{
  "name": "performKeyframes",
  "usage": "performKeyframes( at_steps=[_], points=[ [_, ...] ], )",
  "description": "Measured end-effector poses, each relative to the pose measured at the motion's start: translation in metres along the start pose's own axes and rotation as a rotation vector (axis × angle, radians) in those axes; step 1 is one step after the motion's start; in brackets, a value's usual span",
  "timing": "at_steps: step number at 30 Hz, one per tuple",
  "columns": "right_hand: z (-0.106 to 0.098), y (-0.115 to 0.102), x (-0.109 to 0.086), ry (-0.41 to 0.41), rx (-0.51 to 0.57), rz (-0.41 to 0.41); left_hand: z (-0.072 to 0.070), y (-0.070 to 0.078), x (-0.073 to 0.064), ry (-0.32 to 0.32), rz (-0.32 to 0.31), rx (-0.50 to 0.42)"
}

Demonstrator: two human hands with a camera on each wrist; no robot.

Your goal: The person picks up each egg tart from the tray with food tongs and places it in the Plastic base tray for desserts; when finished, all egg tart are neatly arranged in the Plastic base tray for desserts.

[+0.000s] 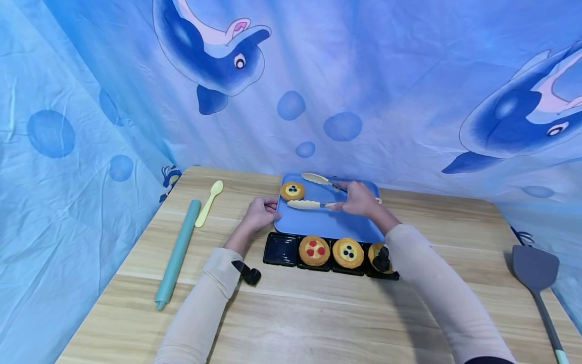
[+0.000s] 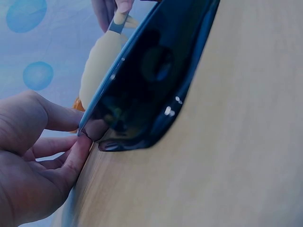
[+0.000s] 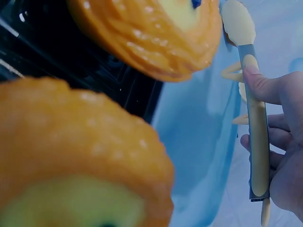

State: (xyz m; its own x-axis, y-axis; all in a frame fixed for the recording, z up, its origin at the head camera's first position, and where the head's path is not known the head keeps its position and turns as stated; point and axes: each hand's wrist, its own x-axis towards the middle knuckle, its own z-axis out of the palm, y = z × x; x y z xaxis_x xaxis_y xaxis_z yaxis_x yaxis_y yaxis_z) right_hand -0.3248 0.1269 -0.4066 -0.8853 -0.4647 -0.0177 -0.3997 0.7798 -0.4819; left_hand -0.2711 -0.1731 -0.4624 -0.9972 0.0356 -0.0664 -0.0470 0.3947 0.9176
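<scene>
My left hand point(image 1: 261, 213) pinches the left rim of a blue tray point(image 1: 318, 225) between thumb and fingers. In my right hand point(image 1: 359, 199) is a pair of tongs point(image 3: 258, 142) with cream tips, gripped by the handles above the tray. The tongs' arms are spread. A toy egg tart point(image 1: 292, 191) with dark berries lies at the tray's left, near the tips; whether they touch it I cannot tell. In front of the tray is a black box point(image 1: 280, 249) with a bare leftmost compartment. Beside that are a red-topped tart point(image 1: 314, 251), a berry tart point(image 1: 348, 253) and another tart point(image 1: 375, 255), partly hidden by the right wrist.
To the left on the wooden table point(image 1: 291, 318) lie a teal rolling pin point(image 1: 178, 253) and a pale yellow spoon point(image 1: 209, 204). A grey spatula point(image 1: 536, 268) is at the right edge. Behind the table hangs a blue dolphin-print cloth point(image 1: 386, 76).
</scene>
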Motion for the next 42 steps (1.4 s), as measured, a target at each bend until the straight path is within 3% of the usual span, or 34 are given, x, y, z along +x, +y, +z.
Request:
performKeyframes(
  at_steps=[26, 42],
  points=[
    [0.009, -0.004, 0.003, 0.066, 0.02, -0.036, 0.002, 0.004, 0.001, -0.007, 0.004, -0.005],
    [0.004, -0.009, -0.004, 0.045, 0.007, -0.065, -0.001, 0.004, -0.002, -0.006, -0.012, -0.01]
  ],
)
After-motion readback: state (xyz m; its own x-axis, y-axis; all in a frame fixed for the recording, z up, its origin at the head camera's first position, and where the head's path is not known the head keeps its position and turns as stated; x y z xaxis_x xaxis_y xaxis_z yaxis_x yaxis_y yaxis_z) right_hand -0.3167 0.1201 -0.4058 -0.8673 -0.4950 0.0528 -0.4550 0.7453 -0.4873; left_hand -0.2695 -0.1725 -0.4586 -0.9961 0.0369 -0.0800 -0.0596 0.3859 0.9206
